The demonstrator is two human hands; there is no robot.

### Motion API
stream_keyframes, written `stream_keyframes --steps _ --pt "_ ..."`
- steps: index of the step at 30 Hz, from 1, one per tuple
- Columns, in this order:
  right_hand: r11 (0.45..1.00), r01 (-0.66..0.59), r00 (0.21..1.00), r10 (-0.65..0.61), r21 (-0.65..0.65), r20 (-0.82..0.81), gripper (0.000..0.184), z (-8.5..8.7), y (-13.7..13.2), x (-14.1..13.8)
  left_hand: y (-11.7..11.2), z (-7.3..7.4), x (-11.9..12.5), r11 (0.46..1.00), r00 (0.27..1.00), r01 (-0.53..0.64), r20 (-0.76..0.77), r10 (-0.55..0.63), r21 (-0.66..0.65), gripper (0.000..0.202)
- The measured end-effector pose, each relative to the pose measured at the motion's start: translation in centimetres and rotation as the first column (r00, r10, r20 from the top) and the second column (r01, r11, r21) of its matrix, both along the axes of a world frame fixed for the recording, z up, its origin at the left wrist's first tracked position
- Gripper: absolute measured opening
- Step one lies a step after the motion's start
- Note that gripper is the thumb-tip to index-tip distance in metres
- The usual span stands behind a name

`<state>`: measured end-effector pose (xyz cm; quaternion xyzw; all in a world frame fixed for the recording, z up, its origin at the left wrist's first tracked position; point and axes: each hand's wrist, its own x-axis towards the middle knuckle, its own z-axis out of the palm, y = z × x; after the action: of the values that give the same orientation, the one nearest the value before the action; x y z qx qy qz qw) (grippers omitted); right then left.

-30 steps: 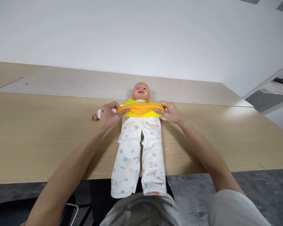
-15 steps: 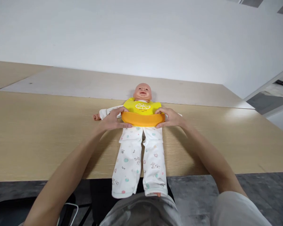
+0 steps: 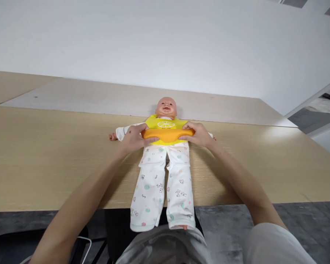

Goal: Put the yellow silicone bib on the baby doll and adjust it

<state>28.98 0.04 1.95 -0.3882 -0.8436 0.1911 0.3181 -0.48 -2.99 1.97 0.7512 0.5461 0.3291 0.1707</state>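
Observation:
On its back on the table lies a baby doll [image 3: 166,107] in white patterned clothes [image 3: 148,187]. A yellow bib [image 3: 154,123] with a white citrus-slice print covers its chest. The bib's orange lower pocket [image 3: 166,135] is pinched at both ends: my left hand [image 3: 136,138] grips the left end between thumb and fingers, and my right hand [image 3: 198,134] grips the right end the same way. Between them the pocket is squeezed narrow and bulges downward in the middle. The doll's neck fastening is partly hidden.
The wooden table [image 3: 57,157] runs wide to both sides, with a pale grey panel [image 3: 99,93] behind the doll and a white wall [image 3: 154,44] beyond. The doll's trouser legs hang over the near edge. A black chair [image 3: 16,245] stands at lower left.
Both hands have pressed the ends of the bib's pocket, so its orange band has gone from broad and flat to narrow and folded. The doll has stayed in place.

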Motion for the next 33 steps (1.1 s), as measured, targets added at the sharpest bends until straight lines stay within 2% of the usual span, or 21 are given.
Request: stream_keyframes --steps 4,10,18,23,26,29,31,33 --pt "0.999 0.035 0.997 -0.033 0.015 -0.071 0.044 0.1 0.1 -0.4 0.2 -0.4 0.7 0.985 0.990 -0.139 0.041 0.135 0.106 0.041" --pt "0.991 0.105 0.993 -0.099 0.085 -0.064 0.019 -0.1 0.4 -0.4 0.6 -1.4 0.9 0.954 0.970 -0.244 0.057 0.238 0.172 0.019" --pt "0.977 0.097 0.994 -0.103 0.188 0.022 0.018 -0.3 0.9 0.4 0.5 -1.5 0.5 0.928 0.947 -0.321 0.079 0.311 0.190 0.016" --pt "0.966 0.135 0.988 -0.148 0.222 0.044 0.019 -0.8 1.4 0.7 0.8 -1.8 0.2 0.929 0.946 -0.322 0.086 0.311 0.181 0.016" --pt "0.953 0.177 0.979 -0.196 0.246 0.055 0.019 -1.5 1.7 0.6 0.9 -1.7 -0.5 0.958 0.971 -0.237 0.055 0.231 0.164 0.024" --pt "0.932 0.224 0.961 -0.260 0.284 0.097 0.014 -2.3 1.7 0.6 0.9 -1.3 -1.4 0.998 1.000 -0.018 0.005 0.017 0.060 0.035" --pt "0.919 0.237 0.945 -0.293 0.316 0.145 0.010 -2.7 1.7 0.6 0.8 -0.9 -1.9 0.996 0.996 0.093 -0.004 -0.093 0.004 0.039" --pt "0.907 0.241 0.929 -0.319 0.346 0.190 0.008 -3.0 1.6 0.7 0.6 -0.5 -2.2 0.991 0.991 0.131 -0.003 -0.131 -0.004 0.039"
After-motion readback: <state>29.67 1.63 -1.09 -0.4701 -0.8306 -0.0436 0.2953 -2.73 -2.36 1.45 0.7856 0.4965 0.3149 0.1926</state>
